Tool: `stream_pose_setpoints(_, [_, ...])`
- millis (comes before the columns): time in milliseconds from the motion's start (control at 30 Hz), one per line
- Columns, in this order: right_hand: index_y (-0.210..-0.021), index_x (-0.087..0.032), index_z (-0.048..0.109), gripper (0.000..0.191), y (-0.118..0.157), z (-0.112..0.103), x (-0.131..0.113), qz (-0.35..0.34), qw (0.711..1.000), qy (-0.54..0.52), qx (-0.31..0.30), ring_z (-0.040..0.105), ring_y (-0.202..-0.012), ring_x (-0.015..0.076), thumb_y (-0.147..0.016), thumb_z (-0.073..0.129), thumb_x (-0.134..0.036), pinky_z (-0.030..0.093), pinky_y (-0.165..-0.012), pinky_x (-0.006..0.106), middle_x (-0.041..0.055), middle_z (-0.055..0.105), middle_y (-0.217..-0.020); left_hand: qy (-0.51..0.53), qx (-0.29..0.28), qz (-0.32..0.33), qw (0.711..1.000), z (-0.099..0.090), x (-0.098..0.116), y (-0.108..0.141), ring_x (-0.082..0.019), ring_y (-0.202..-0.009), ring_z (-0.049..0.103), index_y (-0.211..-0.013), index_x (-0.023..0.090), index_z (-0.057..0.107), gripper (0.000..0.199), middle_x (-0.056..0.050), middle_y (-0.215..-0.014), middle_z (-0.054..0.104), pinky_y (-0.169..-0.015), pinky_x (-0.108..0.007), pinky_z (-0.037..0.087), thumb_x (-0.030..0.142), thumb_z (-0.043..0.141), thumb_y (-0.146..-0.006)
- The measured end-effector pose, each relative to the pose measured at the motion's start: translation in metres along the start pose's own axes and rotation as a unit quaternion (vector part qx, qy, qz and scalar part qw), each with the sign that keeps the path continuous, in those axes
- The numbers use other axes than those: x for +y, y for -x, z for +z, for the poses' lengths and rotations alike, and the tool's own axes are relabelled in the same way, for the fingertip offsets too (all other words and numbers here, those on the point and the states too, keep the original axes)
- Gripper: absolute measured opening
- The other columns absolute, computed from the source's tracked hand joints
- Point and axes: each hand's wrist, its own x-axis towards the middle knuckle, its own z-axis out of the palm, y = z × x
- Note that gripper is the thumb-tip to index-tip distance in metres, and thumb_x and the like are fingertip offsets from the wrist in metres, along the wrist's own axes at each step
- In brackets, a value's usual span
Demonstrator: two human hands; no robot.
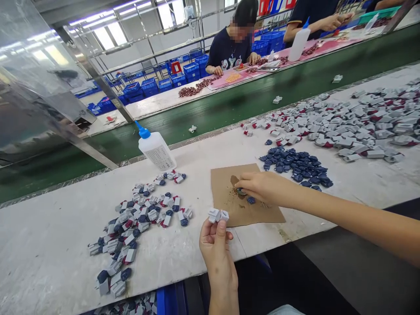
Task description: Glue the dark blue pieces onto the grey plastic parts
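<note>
Between the thumb and fingers of my left hand (218, 245) is a small light-grey plastic part (215, 215), raised near the front edge of the table. My right hand (262, 187) reaches over a brown cardboard sheet (225, 186), its fingertips pinched on a small dark part (242, 191) low over the sheet. The fingers hide some of that part. Just beside them a dark blue plastic piece (251, 200) lies on the cardboard, among brown wet stains and crumbs.
Joined grey, blue and dark-red parts (138, 218) lie at left, near a white squeeze bottle (157, 151) with a blue nozzle. Dark blue pieces (292, 164) and a large grey heap (354, 122) lie right. Beyond the green conveyor belt (229, 109), a co-worker (231, 48) sits working.
</note>
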Motion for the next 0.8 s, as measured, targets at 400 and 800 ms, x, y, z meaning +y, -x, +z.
stream_pose_setpoints(400, [-0.081,-0.017,0.057,0.01,0.025,-0.033,-0.05,0.036,0.888,-0.454,0.065,0.054,-0.06,0.0085,-0.076,0.054,-0.026,0.044,-0.053,0.019,-0.0005,0.058,-0.072,-0.015,-0.03,0.015,0.999,0.004,0.001,0.007,-0.01,-0.067,0.059,-0.077,0.016,0.063,0.031,-0.005,-0.078,0.067,-0.049,-0.015,0.042,0.023,0.078,-0.052])
stream_pose_setpoints(800, [-0.079,-0.017,0.059,0.011,0.026,-0.035,-0.046,0.006,0.901,-0.433,0.025,0.059,-0.067,0.0121,-0.077,0.055,-0.027,0.047,-0.058,0.021,0.0013,0.063,-0.075,-0.042,-0.042,0.033,0.998,0.003,0.003,0.011,-0.008,-0.058,0.057,-0.074,0.016,0.063,0.029,-0.002,-0.071,0.066,-0.048,-0.015,0.043,0.022,0.079,-0.051])
